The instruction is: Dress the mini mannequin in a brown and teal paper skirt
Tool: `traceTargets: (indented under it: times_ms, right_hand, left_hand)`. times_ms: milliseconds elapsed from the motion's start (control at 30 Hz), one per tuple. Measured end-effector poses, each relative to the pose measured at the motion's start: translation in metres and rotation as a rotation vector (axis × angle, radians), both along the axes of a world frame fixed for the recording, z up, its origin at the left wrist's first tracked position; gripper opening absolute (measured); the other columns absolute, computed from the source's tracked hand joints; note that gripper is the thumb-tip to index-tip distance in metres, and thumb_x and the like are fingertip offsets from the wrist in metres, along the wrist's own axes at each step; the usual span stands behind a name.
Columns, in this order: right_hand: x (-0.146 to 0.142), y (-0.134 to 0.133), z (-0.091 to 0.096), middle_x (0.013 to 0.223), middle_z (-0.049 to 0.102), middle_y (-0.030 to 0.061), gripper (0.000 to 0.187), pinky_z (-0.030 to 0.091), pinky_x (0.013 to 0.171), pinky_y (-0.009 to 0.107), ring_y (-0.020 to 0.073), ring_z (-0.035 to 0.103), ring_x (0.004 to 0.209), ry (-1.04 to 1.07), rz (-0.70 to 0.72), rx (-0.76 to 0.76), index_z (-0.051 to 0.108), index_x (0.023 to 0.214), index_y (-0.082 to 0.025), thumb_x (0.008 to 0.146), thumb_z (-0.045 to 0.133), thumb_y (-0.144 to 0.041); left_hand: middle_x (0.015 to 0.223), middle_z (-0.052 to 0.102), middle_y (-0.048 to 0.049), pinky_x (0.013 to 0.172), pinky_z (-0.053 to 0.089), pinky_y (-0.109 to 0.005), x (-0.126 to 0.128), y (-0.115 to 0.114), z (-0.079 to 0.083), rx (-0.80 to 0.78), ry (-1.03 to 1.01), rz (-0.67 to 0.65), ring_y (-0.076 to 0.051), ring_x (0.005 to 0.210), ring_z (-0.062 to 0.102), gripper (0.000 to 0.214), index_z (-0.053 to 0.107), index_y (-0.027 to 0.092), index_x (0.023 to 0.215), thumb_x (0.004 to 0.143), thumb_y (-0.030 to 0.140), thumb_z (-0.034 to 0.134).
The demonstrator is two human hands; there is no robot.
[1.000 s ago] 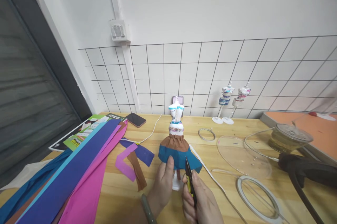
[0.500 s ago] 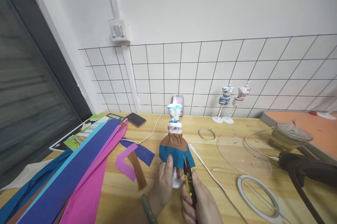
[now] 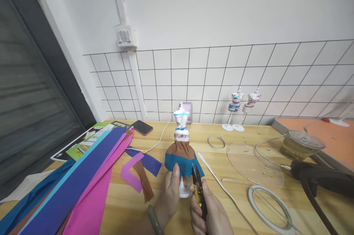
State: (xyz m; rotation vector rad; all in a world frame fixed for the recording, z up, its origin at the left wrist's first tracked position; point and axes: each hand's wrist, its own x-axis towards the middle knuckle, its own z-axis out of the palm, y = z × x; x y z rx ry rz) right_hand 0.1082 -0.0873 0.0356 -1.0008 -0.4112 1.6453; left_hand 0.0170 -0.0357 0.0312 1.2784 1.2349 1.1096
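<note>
A small white dress form (image 3: 181,134) stands on a round base in front of me, wearing a gathered paper skirt (image 3: 181,160), brown above and blue below. My left hand (image 3: 172,190) pinches the skirt's lower blue edge, thumb on the outside. In my right hand (image 3: 207,205) is a pair of black and yellow thread snips (image 3: 198,189). Their blades point up and lie against the blue band at the right side of the hem. Whether the blades have paper between them is hard to make out.
Long crepe paper strips (image 3: 83,176) cover the left side. Nearer lie a pink offcut (image 3: 129,176), a brown offcut (image 3: 143,181) and a phone (image 3: 143,127). To the right are a tape roll (image 3: 251,194), a clear disc (image 3: 235,161), a glue gun (image 3: 312,176) and two more dress forms (image 3: 234,107).
The dress form and skirt have shifted slightly left in view and tilted a little. Both hands keep their hold, with the snips still at the hem. The camera view has moved slightly.
</note>
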Motion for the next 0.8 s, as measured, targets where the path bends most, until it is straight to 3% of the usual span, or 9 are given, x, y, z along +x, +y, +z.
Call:
traceTargets:
  times_ms: [167, 300, 633, 800]
  right_hand:
    - [0.001, 0.001, -0.002, 0.037, 0.035, -0.0111, 0.059, 0.010, 0.030, 0.014, -0.0012, 0.016, 0.027, -0.024, 0.014, -0.017, 0.045, 0.073, -0.018, 0.055, 0.047, -0.074]
    - [0.002, 0.002, -0.004, 0.036, 0.035, -0.0106, 0.058, 0.007, 0.031, 0.015, -0.0014, 0.017, 0.026, -0.015, 0.059, -0.046, 0.043, 0.069, -0.019, 0.056, 0.046, -0.075]
    - [0.003, 0.001, 0.003, 0.037, 0.036, -0.0111, 0.056, 0.007, 0.030, 0.014, -0.0016, 0.016, 0.025, 0.016, 0.018, -0.017, 0.045, 0.072, -0.019, 0.057, 0.047, -0.073]
    - [0.004, 0.000, 0.005, 0.037, 0.037, -0.0107, 0.055, 0.008, 0.030, 0.014, -0.0016, 0.017, 0.026, 0.004, 0.000, -0.017, 0.044, 0.072, -0.019, 0.057, 0.048, -0.072]
  left_hand:
    - [0.071, 0.059, -0.0058, 0.072, 0.041, -0.030, -0.003, 0.004, -0.007, 0.011, 0.054, 0.032, -0.019, 0.073, 0.054, 0.048, 0.056, 0.016, 0.073, 0.076, 0.059, 0.033]
    - [0.071, 0.060, -0.0056, 0.071, 0.041, -0.029, -0.006, 0.008, -0.013, -0.016, 0.049, 0.036, -0.019, 0.072, 0.054, 0.042, 0.058, 0.017, 0.079, 0.078, 0.052, 0.035]
    - [0.069, 0.058, -0.0058, 0.068, 0.041, -0.029, -0.004, 0.003, -0.012, 0.045, 0.082, -0.051, -0.018, 0.068, 0.053, 0.043, 0.051, 0.019, 0.068, 0.083, 0.050, 0.025]
    - [0.066, 0.058, -0.0057, 0.068, 0.041, -0.027, -0.004, 0.003, -0.014, 0.061, 0.087, 0.053, -0.017, 0.067, 0.054, 0.042, 0.053, 0.019, 0.064, 0.080, 0.052, 0.033]
